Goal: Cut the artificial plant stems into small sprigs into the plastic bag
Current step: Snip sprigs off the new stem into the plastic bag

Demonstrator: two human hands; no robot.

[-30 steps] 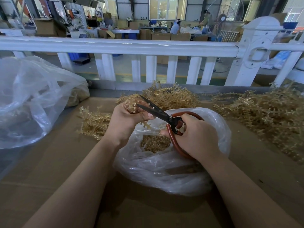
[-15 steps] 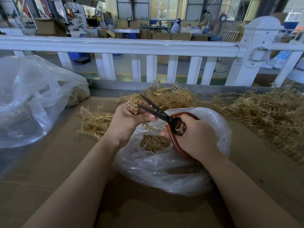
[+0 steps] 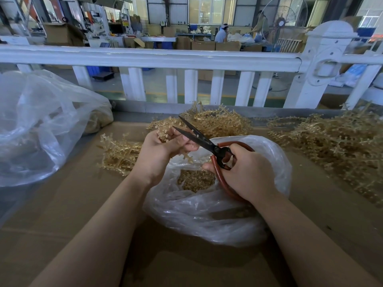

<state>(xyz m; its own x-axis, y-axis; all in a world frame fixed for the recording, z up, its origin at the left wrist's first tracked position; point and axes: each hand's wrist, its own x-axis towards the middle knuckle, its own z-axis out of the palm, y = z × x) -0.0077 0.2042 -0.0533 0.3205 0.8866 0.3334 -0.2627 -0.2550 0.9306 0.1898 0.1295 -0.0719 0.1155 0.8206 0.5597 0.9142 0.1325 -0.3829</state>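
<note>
Left grip (image 3: 159, 154) clutches a golden plant stem (image 3: 165, 134); right grip (image 3: 246, 172) holds red-handled scissors (image 3: 207, 142), blades parted, above the plastic bag (image 3: 207, 214).

Scissors (image 3: 204, 139): black blades, and there's the reddish-brown of the loop handles.
Plant stems (image 3: 339, 141): pale golden tan, every heap of them.
Cut sprigs (image 3: 195, 180): same golden tan, a shade darker inside the bag.
Plastic bag (image 3: 207, 220): clear, with white glints.
Second bag (image 3: 41, 125): clear, milky sheen.
Bench (image 3: 62, 214): plain cardboard brown.
Railing (image 3: 149, 58): white.
</note>
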